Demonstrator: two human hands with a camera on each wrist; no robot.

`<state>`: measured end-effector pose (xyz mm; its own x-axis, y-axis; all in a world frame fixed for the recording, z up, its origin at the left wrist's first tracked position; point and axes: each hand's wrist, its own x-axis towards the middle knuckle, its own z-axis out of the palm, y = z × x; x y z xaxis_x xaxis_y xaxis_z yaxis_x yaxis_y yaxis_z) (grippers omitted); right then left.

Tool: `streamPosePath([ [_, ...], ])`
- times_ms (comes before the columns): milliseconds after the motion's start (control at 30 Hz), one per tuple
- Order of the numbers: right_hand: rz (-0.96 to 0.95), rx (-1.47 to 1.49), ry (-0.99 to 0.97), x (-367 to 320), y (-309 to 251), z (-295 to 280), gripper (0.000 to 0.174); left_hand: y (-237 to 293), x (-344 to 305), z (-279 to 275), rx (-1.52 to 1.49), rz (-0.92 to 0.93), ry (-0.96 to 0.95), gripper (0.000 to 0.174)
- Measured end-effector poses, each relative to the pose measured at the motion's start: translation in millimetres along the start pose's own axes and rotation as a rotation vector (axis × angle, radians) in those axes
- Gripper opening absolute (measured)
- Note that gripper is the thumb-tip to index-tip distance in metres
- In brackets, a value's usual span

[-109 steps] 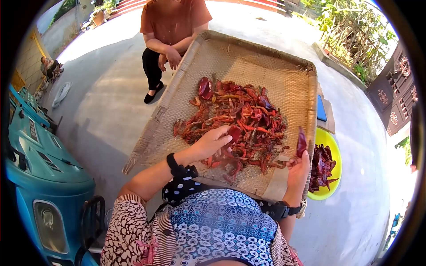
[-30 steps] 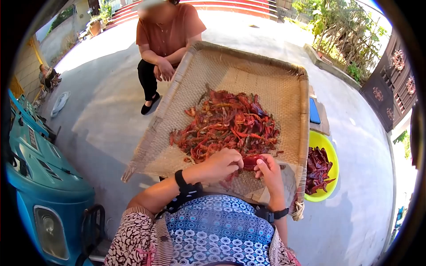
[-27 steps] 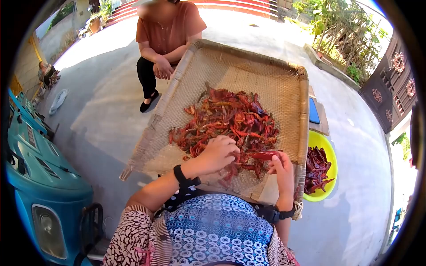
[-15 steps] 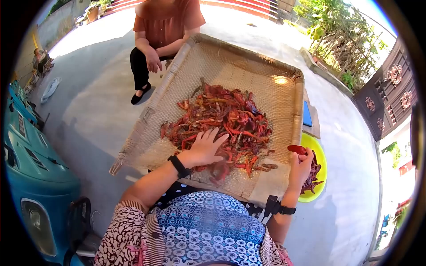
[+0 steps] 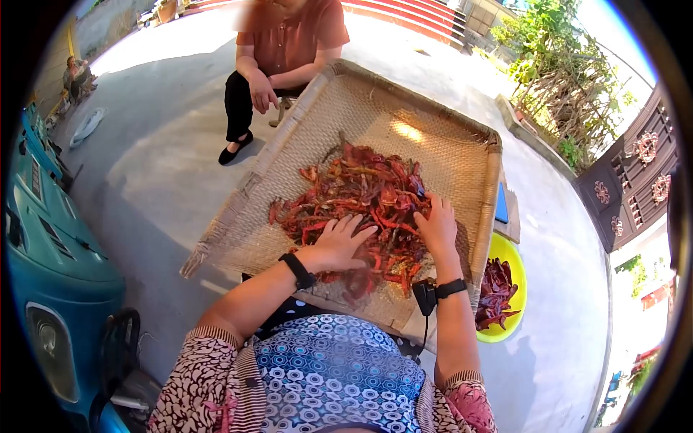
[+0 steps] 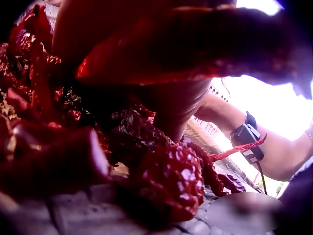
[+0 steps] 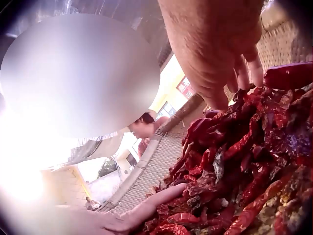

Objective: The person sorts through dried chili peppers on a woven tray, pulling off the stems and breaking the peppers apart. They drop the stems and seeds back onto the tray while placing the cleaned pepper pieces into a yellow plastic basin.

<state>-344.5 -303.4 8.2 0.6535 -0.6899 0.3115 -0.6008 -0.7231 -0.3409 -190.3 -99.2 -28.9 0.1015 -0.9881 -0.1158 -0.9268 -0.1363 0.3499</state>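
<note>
A heap of dried red chili peppers (image 5: 375, 191) lies in the middle of a square woven bamboo tray (image 5: 462, 155). My left hand (image 5: 336, 245) rests on the near left side of the heap, fingers spread. At the heap's right side, my right hand (image 5: 437, 225) reaches in with fingers extended. In the right wrist view, the fingertips of the right hand (image 7: 220, 54) point down into the wrinkled peppers (image 7: 234, 161), beside a smooth dark red pepper (image 7: 288, 76). A large pepper (image 6: 161, 49) crosses close before the left wrist camera and hides much of the left hand.
A yellow bowl (image 5: 521, 278) of dark red peppers stands right of the tray, below a blue flat object (image 5: 501, 204). Beyond the tray sits a person in a rust-coloured shirt (image 5: 307, 36). A teal vehicle (image 5: 54, 252) stands on the left.
My right hand has come from beside the yellow bowl, where it held a red pepper, leftward onto the heap; that pepper is gone from its fingers. My left hand stays spread on the heap.
</note>
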Motion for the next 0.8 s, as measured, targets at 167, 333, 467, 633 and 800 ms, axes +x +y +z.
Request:
streamPosePath([
  [167, -0.016, -0.187, -0.062, 23.2, -12.4, 10.0, 0.083, -2.2, 3.3, 1.0, 0.008, 0.002, -0.010, 0.089],
  [333, -0.161, -0.224, -0.046, 26.4, -22.0, 19.7, 0.070, -6.7, 3.3, 2.8, -0.002, 0.024, 0.028, 0.090],
  [467, -0.162, 0.152, -0.219, -7.7, -52.0, 3.6, 0.059, -5.5, 6.4, 6.1, 0.019, 0.000, 0.008, 0.090],
  [633, 0.000, 0.422, -0.220, -49.0, -56.0, 5.7, 0.051, -10.5, 7.5, 3.7, -0.044, -0.024, -0.061, 0.091],
  [800, -0.122, 0.311, -0.048, -71.9, -55.7, 6.2, 0.052, -19.1, 4.7, 0.0, -0.300, -0.024, -0.040, 0.091],
])
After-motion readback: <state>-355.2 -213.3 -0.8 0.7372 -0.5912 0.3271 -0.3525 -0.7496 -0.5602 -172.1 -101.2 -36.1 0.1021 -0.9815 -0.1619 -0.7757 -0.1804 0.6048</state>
